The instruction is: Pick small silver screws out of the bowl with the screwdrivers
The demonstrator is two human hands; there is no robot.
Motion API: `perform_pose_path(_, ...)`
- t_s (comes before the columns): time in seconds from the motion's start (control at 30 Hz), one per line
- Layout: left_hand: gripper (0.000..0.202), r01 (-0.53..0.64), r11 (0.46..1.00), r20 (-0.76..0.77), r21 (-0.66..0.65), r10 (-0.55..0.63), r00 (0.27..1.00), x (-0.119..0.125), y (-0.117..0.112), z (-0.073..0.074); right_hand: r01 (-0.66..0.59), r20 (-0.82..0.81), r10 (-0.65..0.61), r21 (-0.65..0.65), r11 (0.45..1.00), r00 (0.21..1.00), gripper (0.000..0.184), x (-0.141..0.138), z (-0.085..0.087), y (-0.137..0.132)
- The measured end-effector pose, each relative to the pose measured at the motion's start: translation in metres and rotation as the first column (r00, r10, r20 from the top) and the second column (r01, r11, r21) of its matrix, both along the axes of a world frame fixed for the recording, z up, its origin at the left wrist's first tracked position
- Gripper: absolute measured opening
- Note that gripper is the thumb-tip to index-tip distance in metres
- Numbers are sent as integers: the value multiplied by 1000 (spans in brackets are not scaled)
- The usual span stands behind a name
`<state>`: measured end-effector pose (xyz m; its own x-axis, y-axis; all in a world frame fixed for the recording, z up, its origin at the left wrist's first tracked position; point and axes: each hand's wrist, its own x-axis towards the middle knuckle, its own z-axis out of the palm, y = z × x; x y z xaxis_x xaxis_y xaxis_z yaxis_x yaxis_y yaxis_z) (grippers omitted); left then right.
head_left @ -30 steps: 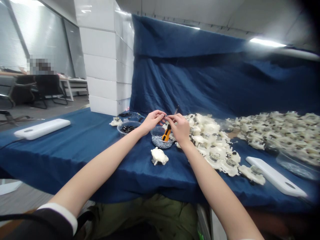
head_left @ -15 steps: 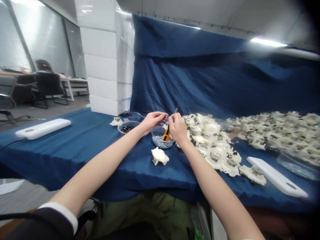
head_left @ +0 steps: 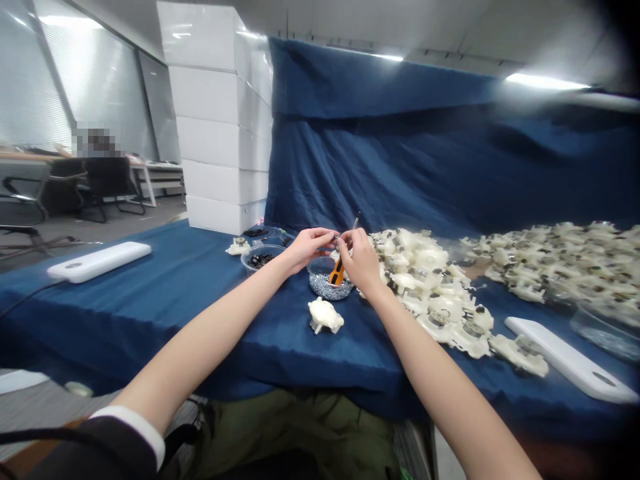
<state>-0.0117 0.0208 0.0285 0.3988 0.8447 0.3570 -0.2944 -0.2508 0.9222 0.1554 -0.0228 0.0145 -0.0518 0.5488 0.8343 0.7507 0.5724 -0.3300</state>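
In the head view my right hand [head_left: 361, 261] grips a screwdriver [head_left: 337, 272]. Its orange and black handle hangs down over a clear bowl [head_left: 314, 288] of small silvery pieces that look like screws, while the shaft points up. The fingertips of my left hand [head_left: 309, 247] are pinched together and meet those of my right hand above this bowl. Whatever tiny thing lies between them is too small to name. A cream-white plastic part [head_left: 325, 316] stands on the blue cloth in front of the bowl.
A bowl of black pieces [head_left: 260, 257] stands left of my hands, with a single cream part [head_left: 238, 247] behind it. Piled cream parts [head_left: 430, 287] lie to the right. White oblong devices [head_left: 100, 261] rest at both sides. A stack of white boxes [head_left: 213, 140] rises behind.
The whole view has shifted slightly, so things appear a little further right and lower. My hands stay together over the bowl, fingertips now closer.
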Motion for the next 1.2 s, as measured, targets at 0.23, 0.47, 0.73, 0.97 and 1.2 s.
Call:
perform_pose_path(0.23, 42, -16, 1000, -24, 14, 16, 1000, -2, 4, -3, -13, 10, 12, 25, 1000, 1000, 19, 0, -1, 0)
perform_pose_path(0.47, 47, -20, 1000, -36, 10, 20, 999, -1, 5, -4, 5, -12, -5, 38, 999, 1000, 21, 1, 0, -1)
perform_pose_path(0.73, 48, -9, 1000, -47, -8, 9, 999, -2, 5, -5, -16, -23, 18, 88, 996, 1000, 24, 1, 1, -3)
perform_pose_path(0.97, 45, -21, 999, -49, -34, 19, 999, -2, 0, -1, -9, -29, 12, 110, 994, 999, 22, 1, 2, -4)
perform_pose_path(1.2, 41, -18, 1000, -54, -12, 18, 998, -2, -6, 3, -16, -13, 18, 110, 994, 1000, 18, 1, 1, -5)
